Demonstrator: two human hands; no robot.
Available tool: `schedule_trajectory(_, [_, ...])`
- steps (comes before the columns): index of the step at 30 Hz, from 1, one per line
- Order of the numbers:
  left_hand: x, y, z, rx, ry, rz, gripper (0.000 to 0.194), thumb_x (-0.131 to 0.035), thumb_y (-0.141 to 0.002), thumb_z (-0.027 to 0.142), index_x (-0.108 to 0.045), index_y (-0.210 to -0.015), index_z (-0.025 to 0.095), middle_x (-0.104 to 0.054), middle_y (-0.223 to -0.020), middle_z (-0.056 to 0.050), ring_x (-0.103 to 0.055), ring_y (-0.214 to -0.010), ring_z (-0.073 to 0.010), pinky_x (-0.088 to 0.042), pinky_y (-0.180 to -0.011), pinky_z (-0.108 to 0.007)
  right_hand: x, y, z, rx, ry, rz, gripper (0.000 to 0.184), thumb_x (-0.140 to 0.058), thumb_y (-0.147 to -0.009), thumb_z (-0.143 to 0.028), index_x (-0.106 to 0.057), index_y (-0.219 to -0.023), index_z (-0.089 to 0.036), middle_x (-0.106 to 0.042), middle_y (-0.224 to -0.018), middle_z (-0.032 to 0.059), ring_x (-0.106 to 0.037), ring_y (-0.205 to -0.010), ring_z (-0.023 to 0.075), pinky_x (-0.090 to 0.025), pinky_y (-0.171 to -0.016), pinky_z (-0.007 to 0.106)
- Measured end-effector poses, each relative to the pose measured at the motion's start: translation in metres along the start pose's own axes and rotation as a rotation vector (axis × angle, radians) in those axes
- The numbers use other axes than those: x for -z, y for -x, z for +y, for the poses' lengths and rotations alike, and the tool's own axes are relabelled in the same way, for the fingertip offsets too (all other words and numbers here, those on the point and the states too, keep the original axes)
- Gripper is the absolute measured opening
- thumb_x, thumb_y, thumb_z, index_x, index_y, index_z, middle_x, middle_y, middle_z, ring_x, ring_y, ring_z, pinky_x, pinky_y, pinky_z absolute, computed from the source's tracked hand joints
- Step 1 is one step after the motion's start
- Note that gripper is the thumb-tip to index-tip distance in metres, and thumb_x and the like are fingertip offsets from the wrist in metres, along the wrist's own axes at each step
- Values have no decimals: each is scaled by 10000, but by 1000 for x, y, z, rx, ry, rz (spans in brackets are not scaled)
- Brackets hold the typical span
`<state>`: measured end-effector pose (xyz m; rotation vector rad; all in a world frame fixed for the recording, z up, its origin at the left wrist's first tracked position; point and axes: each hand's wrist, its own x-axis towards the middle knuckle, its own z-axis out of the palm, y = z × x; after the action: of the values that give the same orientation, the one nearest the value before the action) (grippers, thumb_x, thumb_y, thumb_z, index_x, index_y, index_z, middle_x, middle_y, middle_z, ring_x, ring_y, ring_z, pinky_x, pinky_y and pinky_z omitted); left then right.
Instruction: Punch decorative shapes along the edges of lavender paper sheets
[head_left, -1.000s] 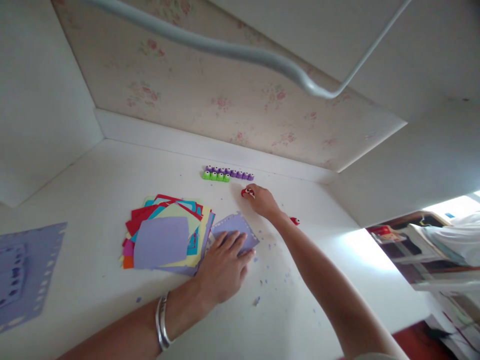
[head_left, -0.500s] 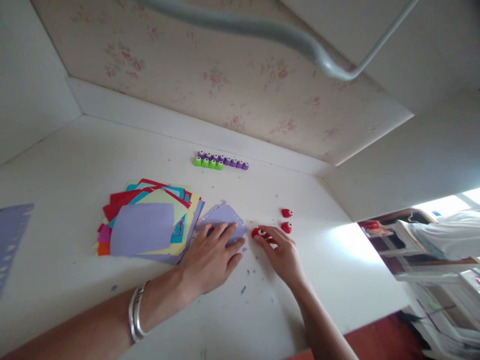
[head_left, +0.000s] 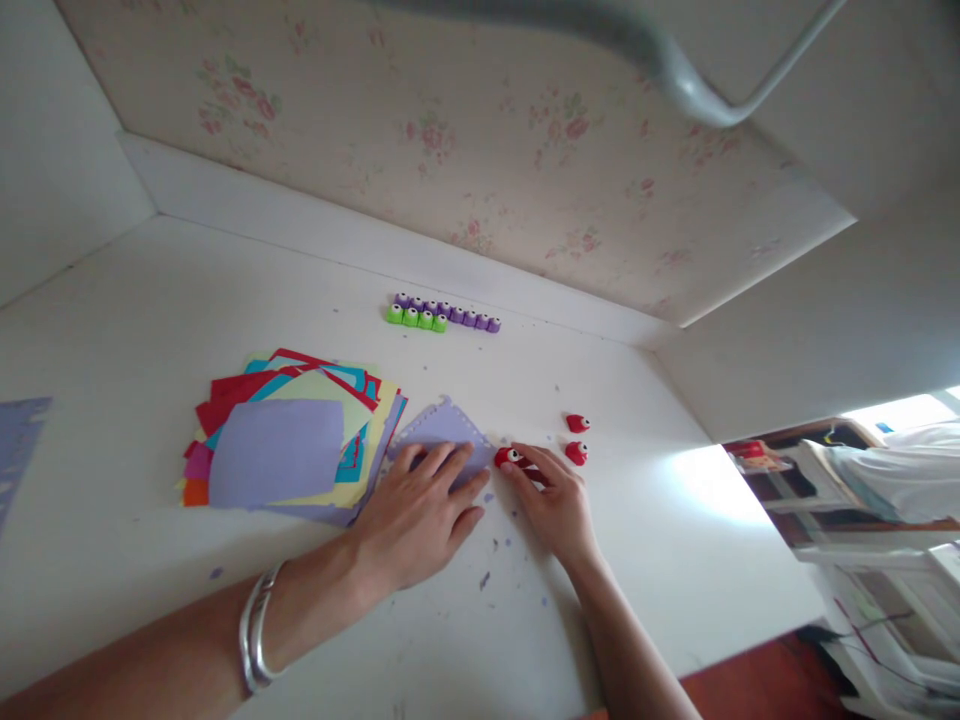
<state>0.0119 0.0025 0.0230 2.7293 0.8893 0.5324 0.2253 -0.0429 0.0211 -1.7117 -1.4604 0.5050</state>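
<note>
My left hand (head_left: 420, 515) lies with fingers spread on a sheet of purple paper (head_left: 445, 422), whose edges carry small punched holes. At the sheet's right corner my right hand (head_left: 551, 500) is closed on a red craft punch (head_left: 507, 457) with a white and black top. More red shows beneath the fingers of that hand, and I cannot tell whether it is a second punch. Two other red punches, one farther back (head_left: 577, 423) and one nearer (head_left: 576, 453), stand on the table just beyond my right hand.
A fanned stack of coloured paper (head_left: 277, 455) lies left of my left hand. Purple punches (head_left: 470, 318) and green punches (head_left: 411, 317) stand in rows near the back wall. Small purple scraps (head_left: 485, 580) dot the white table (head_left: 300, 640). Another purple sheet (head_left: 21, 440) lies far left.
My right hand has come from near the rows of punches toward me, bringing the red punch to the purple sheet's right corner. My left hand stays on the sheet. The view has shifted.
</note>
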Motion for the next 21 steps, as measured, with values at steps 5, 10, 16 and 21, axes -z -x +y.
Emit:
schedule_trajectory(5, [0, 1, 0, 10, 15, 2, 384, -392, -1022, 425, -562, -1331, 275, -508, -1443, -85, -464, -1273, -295, -335, -997, -506, -4, -1, -1, 0, 4, 10, 237, -679, -880, -370, -735, -1075, -248, -736, -1061, 66, -729, -862, 201, -643, -764, 345])
schedule_trajectory(10, [2, 3, 0, 22, 30, 4, 387, -403, -1019, 432, -552, -1345, 287, -512, -1435, -78, -463, -1272, -299, -341, -996, -497, -5, 1, -2, -3, 41, 35, 239, -683, -876, -374, -733, -1070, -243, -740, -1057, 65, -730, -868, 207, -636, -772, 351])
schedule_trajectory(16, [2, 2, 1, 22, 32, 1, 383, -391, -1024, 432, -561, -1337, 292, -523, -1422, -85, -466, -1264, -293, -336, -989, -504, -5, 2, 2, -28, 44, 34, 266, -680, -876, -404, -726, -1075, -234, -736, -1077, 71, -733, -835, 204, -637, -750, 352])
schedule_trajectory(21, [3, 3, 1, 31, 37, 7, 381, -397, -1020, 438, -568, -1328, 294, -525, -1418, -74, -474, -1257, -292, -335, -996, -496, -7, 1, 2, -4, 71, 36, 273, -683, -874, -407, -723, -1085, -239, -732, -1078, 74, -730, -826, 205, -636, -734, 354])
